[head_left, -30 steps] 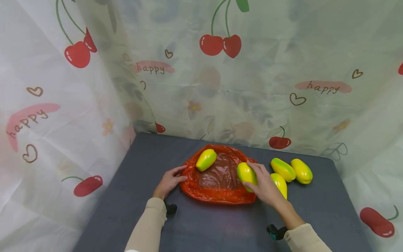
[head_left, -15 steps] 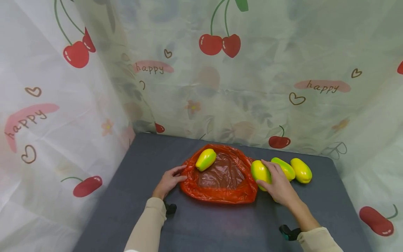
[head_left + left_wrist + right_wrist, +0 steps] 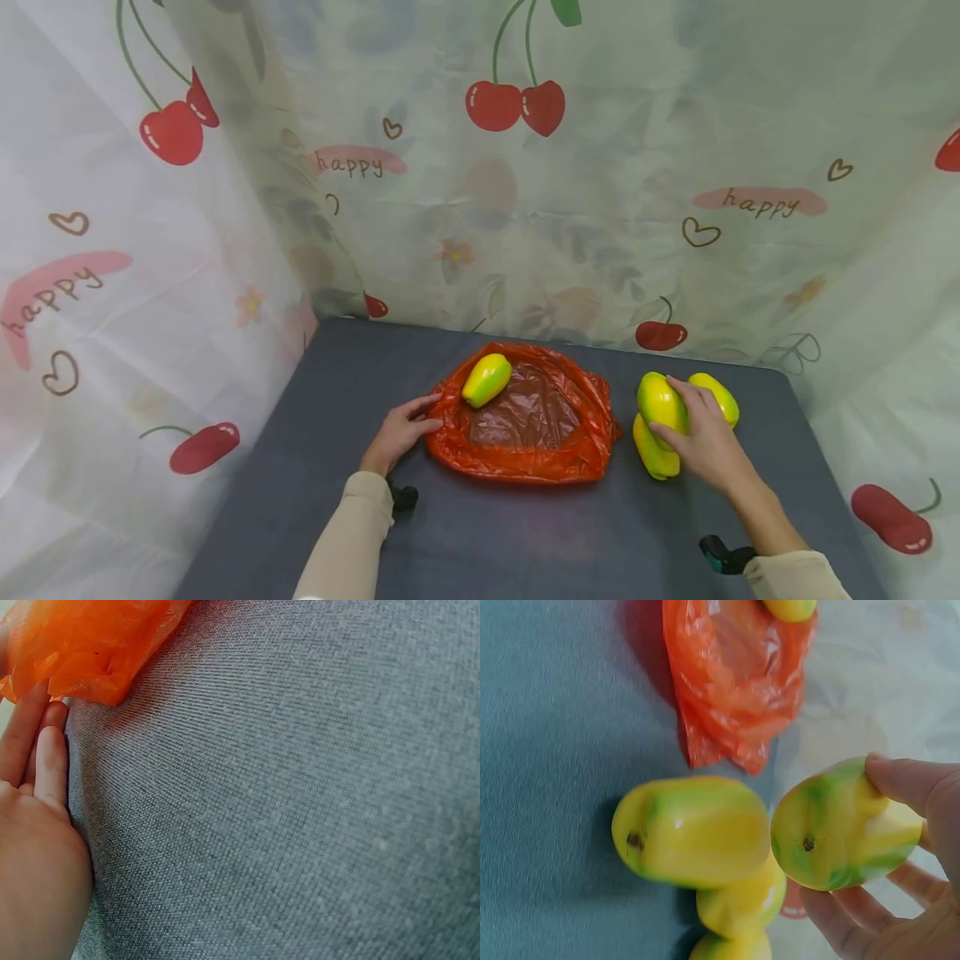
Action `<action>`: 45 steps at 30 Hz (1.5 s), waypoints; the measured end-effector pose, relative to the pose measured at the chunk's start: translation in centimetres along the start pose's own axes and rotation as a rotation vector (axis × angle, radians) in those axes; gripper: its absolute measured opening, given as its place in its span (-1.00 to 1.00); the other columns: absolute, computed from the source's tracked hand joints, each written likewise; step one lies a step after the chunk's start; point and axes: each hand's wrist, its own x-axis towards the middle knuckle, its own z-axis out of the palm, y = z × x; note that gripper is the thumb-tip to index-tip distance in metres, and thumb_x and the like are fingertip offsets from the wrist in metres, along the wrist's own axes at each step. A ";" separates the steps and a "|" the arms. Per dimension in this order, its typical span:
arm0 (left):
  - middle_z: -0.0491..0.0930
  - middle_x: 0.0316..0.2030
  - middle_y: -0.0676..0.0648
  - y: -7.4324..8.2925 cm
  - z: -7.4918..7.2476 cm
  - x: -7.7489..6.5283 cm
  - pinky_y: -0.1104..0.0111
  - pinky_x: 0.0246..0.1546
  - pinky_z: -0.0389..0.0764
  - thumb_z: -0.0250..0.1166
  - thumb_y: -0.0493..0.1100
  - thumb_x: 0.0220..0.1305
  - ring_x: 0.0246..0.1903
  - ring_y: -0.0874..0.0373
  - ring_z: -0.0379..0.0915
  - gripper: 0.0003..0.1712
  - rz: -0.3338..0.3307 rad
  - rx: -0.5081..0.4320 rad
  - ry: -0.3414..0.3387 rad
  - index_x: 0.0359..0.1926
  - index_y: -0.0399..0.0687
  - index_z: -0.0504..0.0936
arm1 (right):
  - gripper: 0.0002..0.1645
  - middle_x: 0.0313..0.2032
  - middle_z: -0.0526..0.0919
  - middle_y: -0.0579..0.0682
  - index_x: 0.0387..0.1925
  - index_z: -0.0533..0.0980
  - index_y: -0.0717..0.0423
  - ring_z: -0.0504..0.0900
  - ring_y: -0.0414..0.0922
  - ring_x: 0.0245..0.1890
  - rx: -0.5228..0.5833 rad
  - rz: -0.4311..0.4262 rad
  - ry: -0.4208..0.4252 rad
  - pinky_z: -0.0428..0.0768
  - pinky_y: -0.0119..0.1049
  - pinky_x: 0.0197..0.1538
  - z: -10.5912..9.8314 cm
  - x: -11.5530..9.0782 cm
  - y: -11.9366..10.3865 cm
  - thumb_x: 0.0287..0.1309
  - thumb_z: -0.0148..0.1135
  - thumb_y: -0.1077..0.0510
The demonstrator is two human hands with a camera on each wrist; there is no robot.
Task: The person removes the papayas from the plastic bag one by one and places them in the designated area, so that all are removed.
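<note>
Red and crinkled, a plastic bag [image 3: 517, 467] is laid open on the grey table [image 3: 555, 542], and one yellow-green fruit [image 3: 487, 380] is cradled inside it, toward the back left. The bag's left edge is held by the left hand [image 3: 397, 433] — pinched between thumb and fingers, with the rest of the fingers left nearly straight. A second fruit [image 3: 832, 840] is grasped by the right hand [image 3: 705, 437], to the right of the bag and apart from it. Close by, three loose fruits [image 3: 690, 836] are seen in the right wrist view, two of them partly covered — whether any is touched by the grasped one cannot be told. Beige sleeves [image 3: 348, 533] are worn, and the table is backed by a pale curtain [image 3: 592, 192] printed with cherries.
</note>
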 end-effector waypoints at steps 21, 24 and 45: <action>0.46 0.42 -0.05 0.4 -0.1 -0.2 -0.02 0.47 0.36 0.48 -0.07 0.24 0.44 -0.07 0.35 -0.39 -0.001 -0.011 -0.004 0.32 0.26 0.59 | -0.10 0.27 0.23 0.50 0.42 0.17 0.44 0.25 0.37 0.18 -0.063 0.107 0.091 0.42 0.36 0.05 -1.7 -2.9 5.2 0.22 0.39 0.15; 0.46 0.42 -0.05 0.4 -0.1 -0.1 -0.03 0.47 0.36 0.48 -0.06 0.24 0.44 -0.07 0.35 -0.39 -0.002 -0.007 -0.006 0.32 0.27 0.59 | -0.09 0.26 0.22 0.52 0.40 0.16 0.47 0.24 0.38 0.17 -0.061 0.129 0.075 0.41 0.37 0.04 -1.5 -3.2 5.9 0.20 0.39 0.15; 0.43 0.44 -0.04 0.3 0.1 -0.2 -0.04 0.47 0.36 0.46 -0.06 0.26 0.45 -0.06 0.33 -0.39 -0.014 0.012 0.000 0.33 0.29 0.57 | -0.02 0.28 0.15 0.61 0.41 0.09 0.57 0.19 0.45 0.23 -0.019 0.189 -0.041 0.38 0.42 0.11 1.2 -4.5 8.8 0.20 0.37 0.12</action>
